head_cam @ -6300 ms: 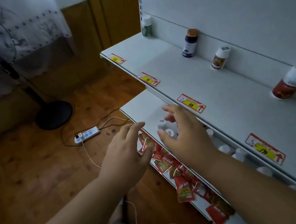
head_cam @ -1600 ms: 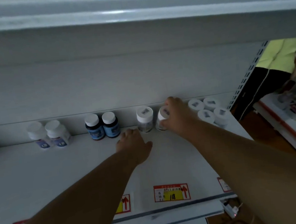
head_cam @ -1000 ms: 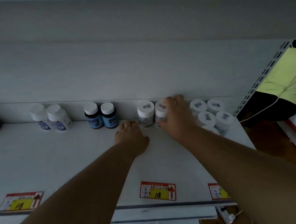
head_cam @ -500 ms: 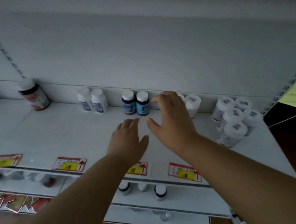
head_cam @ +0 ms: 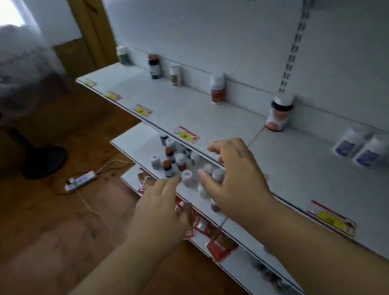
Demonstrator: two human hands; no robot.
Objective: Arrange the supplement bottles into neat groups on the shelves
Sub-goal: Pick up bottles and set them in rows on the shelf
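Several small supplement bottles (head_cam: 176, 160) stand mixed in a loose cluster on the lower white shelf (head_cam: 136, 142). My left hand (head_cam: 159, 209) and my right hand (head_cam: 234, 179) hover just above that cluster, both empty, fingers spread and relaxed. A white-capped bottle (head_cam: 187, 176) stands between their fingertips. On the upper shelf (head_cam: 209, 118), single bottles line the back wall: a dark one (head_cam: 154, 66), a small white one (head_cam: 175, 75), an orange one (head_cam: 218, 88) and a black-collared one (head_cam: 279, 114). Two white bottles with blue labels (head_cam: 362, 150) stand together further right.
Red packets (head_cam: 215, 241) hang along the front of the lowest shelf. Red and yellow price tags (head_cam: 186, 134) line the upper shelf's edge. On the wooden floor to the left lie a white power strip (head_cam: 80, 181) with cables and a fan's black base (head_cam: 44, 159).
My view has swung from the right end of the upper shelf down and left. My right hand has let go of the white-capped bottle there, and both hands have dropped towards the lower shelf's cluster.
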